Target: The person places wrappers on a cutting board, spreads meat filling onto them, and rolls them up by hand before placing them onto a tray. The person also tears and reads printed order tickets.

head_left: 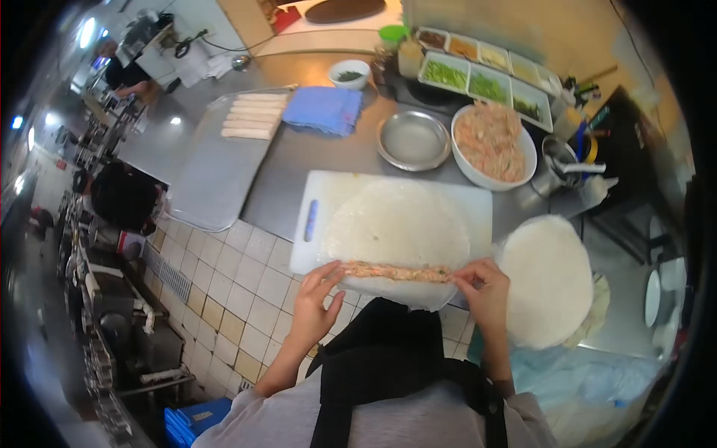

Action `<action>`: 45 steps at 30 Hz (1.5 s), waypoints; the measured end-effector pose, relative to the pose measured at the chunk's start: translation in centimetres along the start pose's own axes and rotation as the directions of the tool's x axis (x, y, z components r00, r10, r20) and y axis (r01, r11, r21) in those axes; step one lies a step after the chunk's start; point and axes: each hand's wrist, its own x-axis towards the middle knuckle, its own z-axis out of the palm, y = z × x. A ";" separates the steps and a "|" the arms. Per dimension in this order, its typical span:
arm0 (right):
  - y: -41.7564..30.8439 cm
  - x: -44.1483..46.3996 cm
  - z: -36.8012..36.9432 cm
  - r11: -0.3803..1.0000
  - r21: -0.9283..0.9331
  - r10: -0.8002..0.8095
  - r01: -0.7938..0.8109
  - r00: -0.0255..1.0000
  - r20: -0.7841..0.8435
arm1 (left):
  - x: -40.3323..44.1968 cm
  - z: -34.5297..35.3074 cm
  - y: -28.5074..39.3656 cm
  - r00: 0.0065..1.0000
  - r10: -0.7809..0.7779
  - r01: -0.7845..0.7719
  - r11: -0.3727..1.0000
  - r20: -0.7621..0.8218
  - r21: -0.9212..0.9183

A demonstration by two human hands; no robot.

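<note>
1. Filling strip [396, 272]: lies across the near part of 1 round wrapper [396, 224] on the cutting board [478, 209].
2. Left hand [317, 299]: fingers loosely spread at the strip's left end.
3. Right hand [482, 285]: fingertips narrowed together at its right end.

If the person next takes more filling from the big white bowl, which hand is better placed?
Probably the right hand: the big white bowl is on its side; the left hand is farther away.

left hand [319, 300] open, thumb [335, 305] apart from fingers [321, 273]; right hand [484, 290] turned inward, fingertips [458, 280] close together
</note>
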 end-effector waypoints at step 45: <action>13.1 -2.7 -29.7 0.630 -0.713 0.066 -0.308 0.936 -0.346 | 2.0 -4.7 0.7 0.897 -0.423 0.441 0.868 0.128 -0.228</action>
